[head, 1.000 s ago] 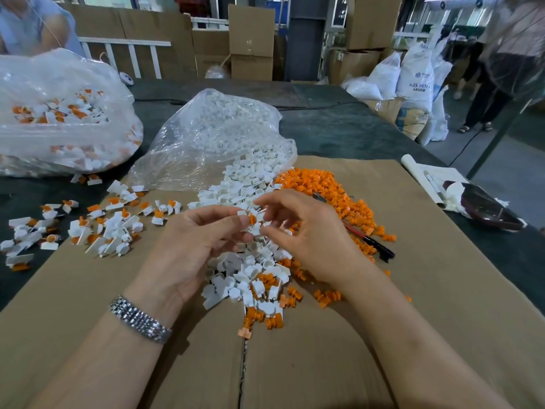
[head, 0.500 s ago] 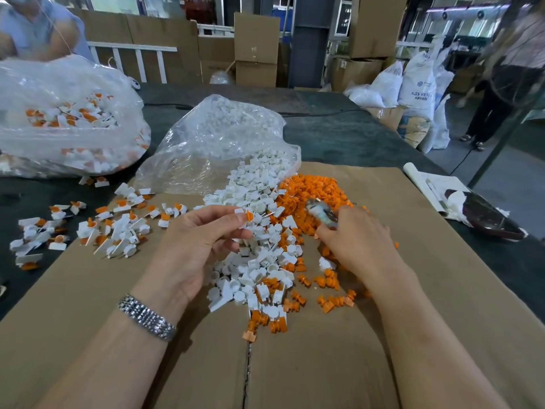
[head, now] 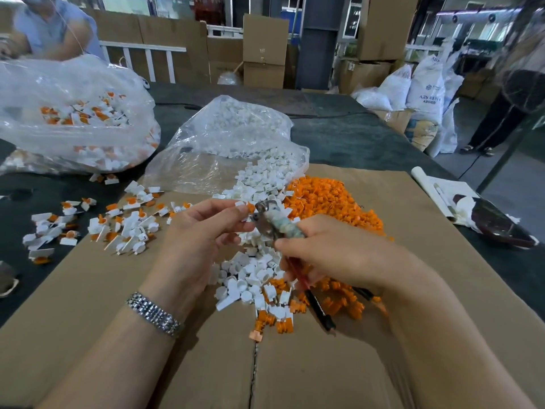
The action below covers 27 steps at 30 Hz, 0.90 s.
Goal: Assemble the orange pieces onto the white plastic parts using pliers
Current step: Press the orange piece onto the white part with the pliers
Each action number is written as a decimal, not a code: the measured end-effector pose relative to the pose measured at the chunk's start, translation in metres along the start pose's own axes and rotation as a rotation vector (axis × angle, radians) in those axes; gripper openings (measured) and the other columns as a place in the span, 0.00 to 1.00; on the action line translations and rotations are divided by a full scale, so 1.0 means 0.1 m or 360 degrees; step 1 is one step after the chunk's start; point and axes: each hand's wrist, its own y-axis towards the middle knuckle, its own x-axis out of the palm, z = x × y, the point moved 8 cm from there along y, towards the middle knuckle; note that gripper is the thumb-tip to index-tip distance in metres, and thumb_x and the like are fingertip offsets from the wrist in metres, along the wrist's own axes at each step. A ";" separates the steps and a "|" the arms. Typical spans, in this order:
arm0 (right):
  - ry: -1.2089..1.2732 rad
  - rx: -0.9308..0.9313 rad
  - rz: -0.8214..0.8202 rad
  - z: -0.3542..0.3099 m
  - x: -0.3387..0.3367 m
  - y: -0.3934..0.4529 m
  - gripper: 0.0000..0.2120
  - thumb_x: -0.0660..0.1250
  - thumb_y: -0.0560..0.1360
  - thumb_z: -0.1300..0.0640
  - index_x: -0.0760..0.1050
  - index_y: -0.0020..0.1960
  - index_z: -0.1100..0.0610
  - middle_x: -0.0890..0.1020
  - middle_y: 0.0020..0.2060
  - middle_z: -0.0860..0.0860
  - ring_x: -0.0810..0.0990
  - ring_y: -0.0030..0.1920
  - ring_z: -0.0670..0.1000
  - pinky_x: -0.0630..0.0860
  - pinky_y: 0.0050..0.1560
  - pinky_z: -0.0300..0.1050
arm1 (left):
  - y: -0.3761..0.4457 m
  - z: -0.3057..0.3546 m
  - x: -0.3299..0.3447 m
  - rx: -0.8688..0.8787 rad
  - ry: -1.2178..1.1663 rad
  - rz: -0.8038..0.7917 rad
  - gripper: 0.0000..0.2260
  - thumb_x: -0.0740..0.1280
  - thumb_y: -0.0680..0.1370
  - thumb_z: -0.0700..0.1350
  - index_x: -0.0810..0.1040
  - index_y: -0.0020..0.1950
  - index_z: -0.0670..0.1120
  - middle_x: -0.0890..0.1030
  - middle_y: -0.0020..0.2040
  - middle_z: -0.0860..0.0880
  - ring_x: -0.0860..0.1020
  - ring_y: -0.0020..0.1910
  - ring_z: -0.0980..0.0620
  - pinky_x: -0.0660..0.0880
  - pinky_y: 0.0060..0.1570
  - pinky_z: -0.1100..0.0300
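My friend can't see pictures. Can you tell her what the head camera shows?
The left hand pinches a white part with an orange piece while the right hand brings pliers up to it. Beneath lie piles of white parts and orange pieces on cardboard.

dark table (head: 339, 137), cardboard sheet (head: 339, 364), plastic bags (head: 224, 149)

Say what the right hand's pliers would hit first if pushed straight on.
Likely the small white plastic part with an orange piece pinched by the left hand; the right hand aims the metal pliers at it, nose almost touching.
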 end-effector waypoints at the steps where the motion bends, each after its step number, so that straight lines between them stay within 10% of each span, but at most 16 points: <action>1: -0.0018 -0.0013 0.0001 -0.01 0.02 0.00 0.14 0.62 0.84 0.51 0.76 0.52 0.63 0.85 0.48 0.60 0.86 0.48 0.58 0.84 0.52 0.57 | 0.00 0.00 0.00 -0.0001 -0.0003 0.0001 0.03 0.77 0.68 0.43 0.87 0.41 0.46 0.87 0.45 0.42 0.86 0.41 0.50 0.79 0.34 0.65; 15: -0.0348 -0.0156 0.0232 -0.11 0.16 -0.01 0.26 0.57 0.84 0.42 0.75 0.44 0.64 0.79 0.35 0.63 0.73 0.32 0.54 0.79 0.44 0.63 | 0.03 -0.05 -0.06 0.0011 0.0140 0.0061 0.01 0.75 0.74 0.37 0.86 0.44 0.41 0.87 0.42 0.42 0.85 0.39 0.50 0.79 0.34 0.65; 21: -0.0422 -0.0118 0.0397 -0.07 0.19 0.06 0.23 0.58 0.83 0.40 0.70 0.39 0.57 0.76 0.30 0.54 0.71 0.28 0.51 0.71 0.29 0.47 | 0.04 -0.04 -0.07 0.0048 0.0169 0.0079 0.08 0.74 0.75 0.37 0.88 0.38 0.47 0.87 0.41 0.42 0.85 0.39 0.50 0.79 0.36 0.65; 27: -0.0047 -0.0092 0.0135 -0.03 0.17 0.04 0.24 0.59 0.83 0.41 0.76 0.48 0.63 0.85 0.38 0.60 0.85 0.37 0.60 0.83 0.49 0.60 | 0.05 -0.04 -0.09 0.0020 0.0080 0.0103 0.04 0.75 0.76 0.40 0.88 0.43 0.44 0.87 0.43 0.43 0.85 0.41 0.50 0.80 0.37 0.64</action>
